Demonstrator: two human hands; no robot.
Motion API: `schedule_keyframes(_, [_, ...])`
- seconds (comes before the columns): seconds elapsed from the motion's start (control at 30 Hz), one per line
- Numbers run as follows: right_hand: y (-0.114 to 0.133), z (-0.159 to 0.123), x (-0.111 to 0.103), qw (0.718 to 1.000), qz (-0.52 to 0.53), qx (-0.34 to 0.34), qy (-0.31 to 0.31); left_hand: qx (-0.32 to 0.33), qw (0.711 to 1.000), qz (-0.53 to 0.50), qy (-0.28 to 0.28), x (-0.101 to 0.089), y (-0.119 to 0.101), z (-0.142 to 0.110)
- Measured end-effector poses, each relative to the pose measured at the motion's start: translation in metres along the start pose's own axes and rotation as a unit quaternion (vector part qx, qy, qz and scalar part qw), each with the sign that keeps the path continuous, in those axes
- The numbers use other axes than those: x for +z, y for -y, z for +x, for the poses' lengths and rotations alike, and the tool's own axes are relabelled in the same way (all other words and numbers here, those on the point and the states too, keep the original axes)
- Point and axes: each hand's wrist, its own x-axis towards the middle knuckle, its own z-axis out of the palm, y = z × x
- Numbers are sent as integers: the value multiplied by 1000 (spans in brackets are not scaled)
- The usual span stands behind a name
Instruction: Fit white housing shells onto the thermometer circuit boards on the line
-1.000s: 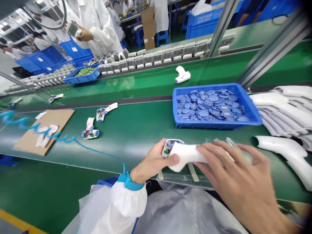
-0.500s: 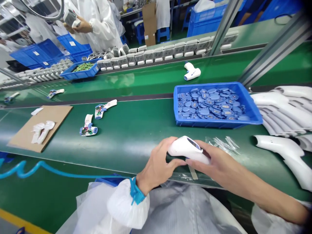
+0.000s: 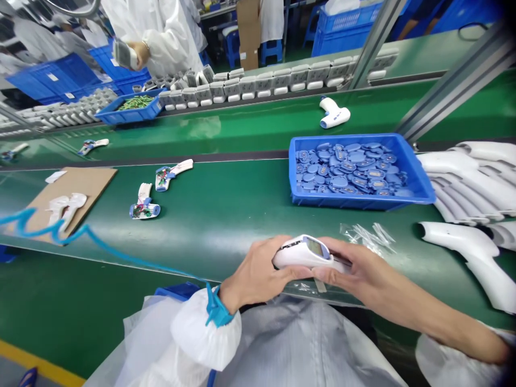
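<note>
Both my hands grip one white infrared thermometer (image 3: pixel 296 257) low over the near edge of the green work surface. My left hand (image 3: pixel 258 271) wraps its rounded end, and my right hand (image 3: pixel 358 269) holds the handle end. A small grey screen with a blue surround faces up, and a dark seam shows along the casing near my left fingers. Just past my right hand lie clear plastic strips (image 3: pixel 373 236). A blue bin (image 3: pixel 363 201) of blue oval parts stands beyond. To the left, two opened thermometer halves (image 3: pixel 145 204) with wires and circuit boards rest on the surface.
White shell halves (image 3: pixel 467 247) are piled at the right. A cardboard sheet (image 3: pixel 92 188) with white pieces lies left, crossed by a coiled blue cord (image 3: pixel 116 252) tied to my left wrist. On the far belt sits another thermometer (image 3: pixel 334 114). A metal post (image 3: pixel 451 80) slants at right; a co-worker stands opposite.
My hands have rotated the thermometer so its screen faces me more and the seam shows. The thermometer on the far belt has shifted right. The blue cord has swung up over the cardboard.
</note>
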Motion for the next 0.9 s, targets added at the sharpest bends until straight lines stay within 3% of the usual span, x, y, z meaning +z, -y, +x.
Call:
schedule_keyframes(0.17, [-3,2,2,999,21,-5,-41,19,998,-51,-31,-3,-2,4])
schedule_keyframes(0.37, [-6,2,2,999,1,7,-54,-4,996,-83,-26,2,3,0])
schedule_keyframes(0.6, [-18,1,4,998,62,-11,-26,7,997,-73,-31,4,0,-1])
schedule_keyframes(0.9, [-11,0,12,998,13,7,-62,14,997,-37,-62,8,4,1])
